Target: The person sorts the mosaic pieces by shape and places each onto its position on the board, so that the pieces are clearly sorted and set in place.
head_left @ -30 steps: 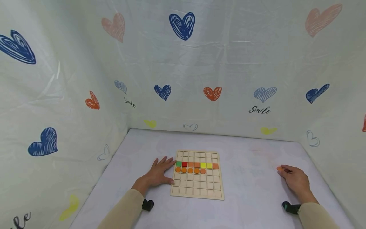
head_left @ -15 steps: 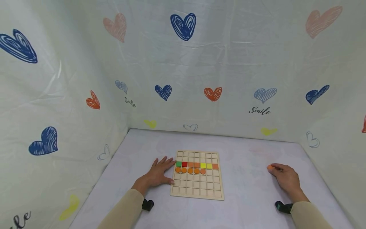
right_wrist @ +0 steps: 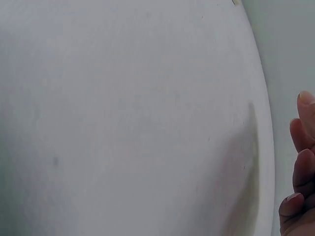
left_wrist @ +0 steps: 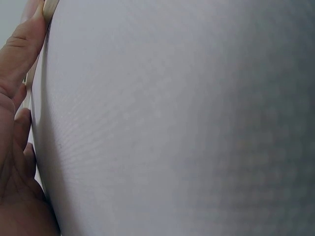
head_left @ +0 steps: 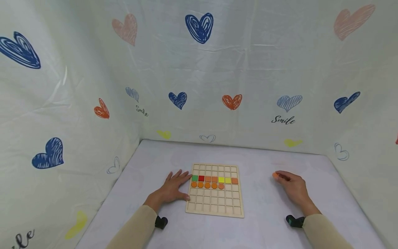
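Observation:
A wooden grid board (head_left: 214, 209) lies flat on the table, with square cells in rows. One row holds coloured square tiles: a green tile (head_left: 194, 178), a red tile (head_left: 201, 178), orange ones and yellow ones. Below them, several round orange discs (head_left: 207, 185) fill cells from the left. My left hand (head_left: 170, 189) rests at the board's left edge, fingers spread and thumb touching the rim, as the left wrist view also shows. To the right of the board, my right hand (head_left: 292, 186) pinches an orange disc (head_left: 275, 175) between thumb and fingertips; the right wrist view shows only its fingers (right_wrist: 304, 167).
The white table (head_left: 261, 221) meets a pale curtain (head_left: 255, 69) printed with hearts at the back and sides. Dark wrist-worn devices (head_left: 294, 221) sit near both sleeves.
My right hand has moved left across the table toward the board, carrying the orange disc. The left hand and the board have stayed in place.

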Demonstrator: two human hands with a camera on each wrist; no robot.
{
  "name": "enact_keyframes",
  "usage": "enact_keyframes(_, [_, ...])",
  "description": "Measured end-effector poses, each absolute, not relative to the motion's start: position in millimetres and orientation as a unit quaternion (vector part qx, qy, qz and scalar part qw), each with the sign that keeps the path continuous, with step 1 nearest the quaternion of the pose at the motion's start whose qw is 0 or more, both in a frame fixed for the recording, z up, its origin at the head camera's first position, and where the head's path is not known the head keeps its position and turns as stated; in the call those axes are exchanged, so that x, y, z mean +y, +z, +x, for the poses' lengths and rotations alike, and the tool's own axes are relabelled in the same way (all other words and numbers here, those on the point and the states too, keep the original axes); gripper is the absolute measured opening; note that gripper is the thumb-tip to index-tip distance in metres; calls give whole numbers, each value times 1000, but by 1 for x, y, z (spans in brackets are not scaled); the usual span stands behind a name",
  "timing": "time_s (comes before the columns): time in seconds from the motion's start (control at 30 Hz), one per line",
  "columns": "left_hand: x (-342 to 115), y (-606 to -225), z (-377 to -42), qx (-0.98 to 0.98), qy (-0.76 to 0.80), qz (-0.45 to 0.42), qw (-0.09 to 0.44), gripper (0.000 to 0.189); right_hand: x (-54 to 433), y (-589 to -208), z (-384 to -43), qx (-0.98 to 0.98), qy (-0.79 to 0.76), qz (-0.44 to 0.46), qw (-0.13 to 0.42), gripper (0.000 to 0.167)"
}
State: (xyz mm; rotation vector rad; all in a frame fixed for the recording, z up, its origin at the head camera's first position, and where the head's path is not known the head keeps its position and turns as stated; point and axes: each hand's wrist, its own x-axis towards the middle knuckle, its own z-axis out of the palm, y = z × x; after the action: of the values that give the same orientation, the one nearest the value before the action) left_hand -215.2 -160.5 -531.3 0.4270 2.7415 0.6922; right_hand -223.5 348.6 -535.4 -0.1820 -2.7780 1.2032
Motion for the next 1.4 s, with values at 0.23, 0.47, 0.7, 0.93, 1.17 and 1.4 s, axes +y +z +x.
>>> enact_keyframes(0.23, [-160,-530,-215,948,244,148,140,100,325,-525,-227,-908,413,-37,55,33])
enact_keyframes(0.47, [-160,-530,-215,950,240,148,136,99,304,-518,-227,-904,423,-35,51,32])
enact_keyframes(0.7, [-159,-530,-214,949,244,147,135,99,289,-515,-226,-904,424,-27,47,33])
enact_keyframes(0.93, [-160,-531,-215,949,243,149,135,99,278,-515,-226,-902,429,-13,42,34])
enact_keyframes(1.17, [-161,-533,-216,949,243,148,134,100,262,-517,-224,-896,443,-4,29,32])
enact_keyframes(1.4, [-161,-532,-215,950,243,145,135,100,242,-523,-222,-895,446,6,9,28])
